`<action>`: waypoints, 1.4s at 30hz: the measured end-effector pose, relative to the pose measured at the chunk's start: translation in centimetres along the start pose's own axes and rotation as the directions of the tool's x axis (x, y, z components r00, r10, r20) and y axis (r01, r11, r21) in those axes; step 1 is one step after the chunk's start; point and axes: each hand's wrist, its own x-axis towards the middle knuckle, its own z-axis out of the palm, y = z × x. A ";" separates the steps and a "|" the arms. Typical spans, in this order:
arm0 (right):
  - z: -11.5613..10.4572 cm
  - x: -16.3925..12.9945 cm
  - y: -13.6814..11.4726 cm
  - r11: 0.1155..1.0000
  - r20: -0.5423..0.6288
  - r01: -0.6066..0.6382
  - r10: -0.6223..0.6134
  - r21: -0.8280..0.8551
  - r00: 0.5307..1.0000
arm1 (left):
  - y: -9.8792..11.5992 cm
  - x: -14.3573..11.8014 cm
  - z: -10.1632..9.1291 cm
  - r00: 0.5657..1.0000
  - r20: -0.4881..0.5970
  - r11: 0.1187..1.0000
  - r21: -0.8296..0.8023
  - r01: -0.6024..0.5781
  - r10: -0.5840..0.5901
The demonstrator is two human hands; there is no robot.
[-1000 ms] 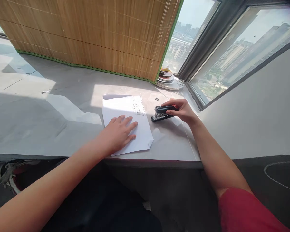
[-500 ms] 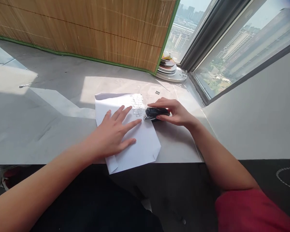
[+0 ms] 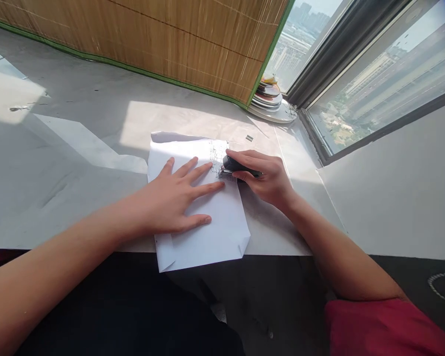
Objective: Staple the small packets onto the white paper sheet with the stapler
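I see my left hand [image 3: 174,198] lying flat on the white paper sheets [image 3: 203,232], fingers [image 3: 202,189] spread and pressing the stack onto the grey surface [image 3: 77,188]. The near edge of the sheets overhangs the front edge of the surface; one near corner is folded.

My right hand [image 3: 267,180] is wrapped around a black stapler [image 3: 237,166], fingers curled over its top and thumb beneath its side. The stapler sits at the right edge of the sheets, its metal nose on the paper, just beside my left fingertips. A dense patch of staples [image 3: 217,157] marks the paper directly ahead of the nose.

A loose strip of staples [image 3: 249,138] lies on the surface beyond the stapler. A stack of plates [image 3: 269,99] stands in the window corner, beside the bamboo blind [image 3: 170,39].
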 end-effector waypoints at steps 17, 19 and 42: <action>1.0 0.0 -0.1 0.999 -0.013 0.028 -0.029 -0.035 1.000 | -0.3 0.5 0.4 1.000 -0.020 0.999 -0.036 -0.003 0.002; 1.0 0.0 -0.1 0.999 -0.005 0.029 -0.029 -0.035 1.000 | -0.3 0.5 0.4 1.000 -0.023 0.999 -0.049 0.005 -0.006; 1.7 -0.4 -1.2 0.895 0.134 0.061 -0.001 -0.442 0.991 | 0.1 0.6 0.0 0.993 0.116 0.988 0.154 0.002 -0.021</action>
